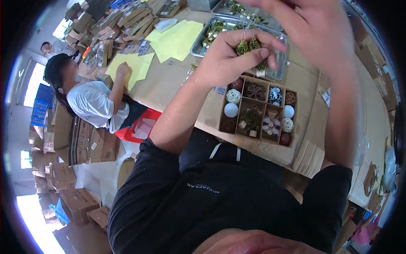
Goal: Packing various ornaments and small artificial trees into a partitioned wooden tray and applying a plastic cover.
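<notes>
My left hand is closed around a few green moss-covered ornaments, which have thin hanging loops at the top and a pale block below. Above it, my right hand is raised near the loops; motion blurs it and the upper edge cuts off its fingers. Just below the left hand lies a divided cardboard box. Its compartments hold white balls, woven balls, dark brown pieces, a green ornament and small whitish figures.
Behind my left hand, a metal tray carries more green ornaments. Yellow sheets lie on the cardboard-covered table, with stacked cardboard pieces beyond. A co-worker sits at the left. Flat cardboard pieces stand right of the box.
</notes>
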